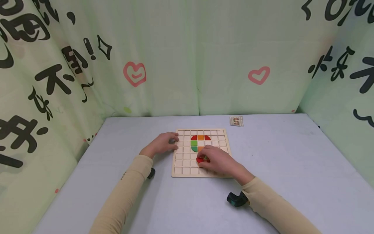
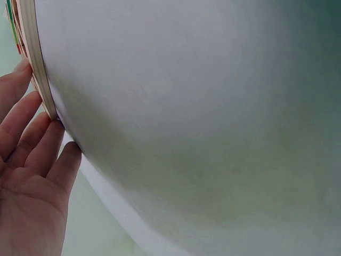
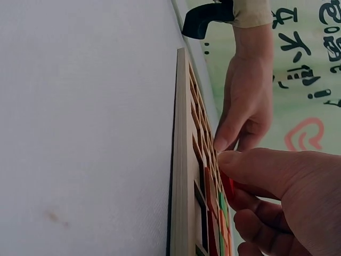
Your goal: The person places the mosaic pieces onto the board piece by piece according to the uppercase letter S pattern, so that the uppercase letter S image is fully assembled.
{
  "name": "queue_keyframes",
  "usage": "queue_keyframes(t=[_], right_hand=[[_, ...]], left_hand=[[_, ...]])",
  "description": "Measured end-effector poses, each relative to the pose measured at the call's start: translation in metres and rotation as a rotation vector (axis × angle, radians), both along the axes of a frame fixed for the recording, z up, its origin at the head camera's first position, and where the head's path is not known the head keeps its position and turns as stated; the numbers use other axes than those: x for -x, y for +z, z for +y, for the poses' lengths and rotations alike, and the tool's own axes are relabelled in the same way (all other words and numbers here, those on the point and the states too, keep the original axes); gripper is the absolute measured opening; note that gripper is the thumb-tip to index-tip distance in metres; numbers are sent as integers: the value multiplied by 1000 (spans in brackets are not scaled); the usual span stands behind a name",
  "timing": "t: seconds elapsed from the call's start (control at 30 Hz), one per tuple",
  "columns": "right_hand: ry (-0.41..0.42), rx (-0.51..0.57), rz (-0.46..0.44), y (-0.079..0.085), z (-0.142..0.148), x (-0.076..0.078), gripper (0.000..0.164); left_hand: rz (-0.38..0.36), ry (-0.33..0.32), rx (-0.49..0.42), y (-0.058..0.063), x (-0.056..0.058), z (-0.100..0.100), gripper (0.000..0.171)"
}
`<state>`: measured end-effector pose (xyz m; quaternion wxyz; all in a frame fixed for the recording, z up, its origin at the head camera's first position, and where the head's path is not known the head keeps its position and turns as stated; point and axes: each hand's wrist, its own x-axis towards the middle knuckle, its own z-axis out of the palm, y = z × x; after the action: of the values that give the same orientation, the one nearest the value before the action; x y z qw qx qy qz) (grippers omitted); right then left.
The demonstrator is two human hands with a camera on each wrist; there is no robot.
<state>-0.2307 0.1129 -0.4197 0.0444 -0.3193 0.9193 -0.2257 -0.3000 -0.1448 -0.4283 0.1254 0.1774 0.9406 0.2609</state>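
A wooden grid board (image 1: 182,163) lies flat on the table. Set in its cells are red corner-shaped tiles (image 1: 194,138), an orange square tile (image 1: 200,137), a light green square tile (image 1: 194,143) and a darker green rounded tile (image 1: 194,149). My left hand (image 1: 162,143) rests at the board's left edge, its fairly straight fingertips touching the side. Over the board's lower middle, my right hand (image 1: 217,160) pinches a red tile (image 3: 228,186) between thumb and fingers. That hand covers part of the grid and some coloured tiles beneath.
Behind the board, a small patterned card (image 1: 236,121) lies near the table's (image 1: 271,149) far edge. A pale curtain (image 1: 198,58) with black lettering and pink hearts stands behind and at both sides. Dark wrist devices (image 1: 237,199) hang below the sleeves.
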Motion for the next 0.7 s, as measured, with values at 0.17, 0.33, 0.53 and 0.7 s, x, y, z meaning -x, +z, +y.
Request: queue_keyframes(t=[0.17,0.33,0.53,0.7], right_hand=[[28,-9,19,-2,-8,0,18],[37,-16,48,-4,-12,1,19],[43,-21,78,-8,-15,2,18],[51,-32,105,-9,-16,2,18]], left_hand=[[-6,-1,-3,0,0,0,36],[-5,2,-1,-1,1,0,36],[-4,2,-3,-1,1,0,35],[1,-4,-2,0,1,0,35]])
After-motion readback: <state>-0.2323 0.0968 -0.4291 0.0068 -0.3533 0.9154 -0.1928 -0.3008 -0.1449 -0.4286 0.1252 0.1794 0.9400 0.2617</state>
